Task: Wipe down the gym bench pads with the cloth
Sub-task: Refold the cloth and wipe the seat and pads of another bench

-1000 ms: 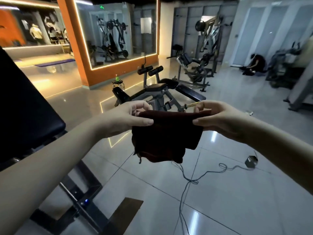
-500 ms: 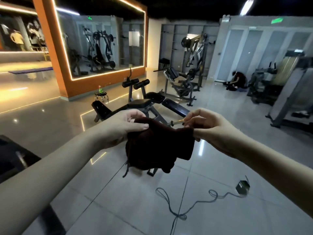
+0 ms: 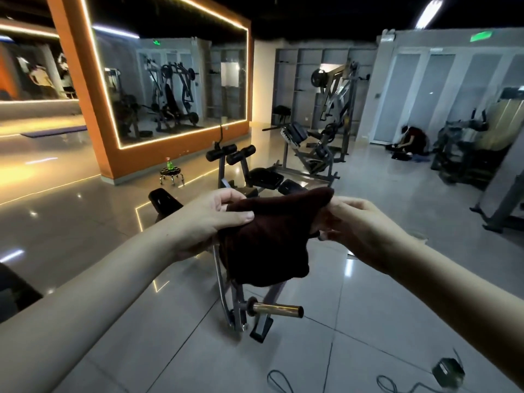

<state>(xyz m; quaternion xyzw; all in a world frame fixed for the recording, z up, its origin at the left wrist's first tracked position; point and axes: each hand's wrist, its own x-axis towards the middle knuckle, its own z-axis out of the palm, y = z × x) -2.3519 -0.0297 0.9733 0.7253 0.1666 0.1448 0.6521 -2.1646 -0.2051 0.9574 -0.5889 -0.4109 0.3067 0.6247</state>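
Gym floor; dark maroon cloth (image 3: pixel 266 236), bunched.

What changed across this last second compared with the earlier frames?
The black pad at the left has slid almost out of view, and the bench ahead is nearer, now partly behind the cloth. The right hand has raised its corner. Unchanged: the left hand also grips the cloth; no pad touched.

An orange-framed mirror (image 3: pixel 175 89) stands at the left. Near it a green bottle (image 3: pixel 169 165) sits on a small stool (image 3: pixel 170 175). A black adapter (image 3: pixel 448 373) and cable (image 3: pixel 279 382) lie on the tiled floor (image 3: pixel 71 222). A person (image 3: pixel 411 137) crouches by the far doors.
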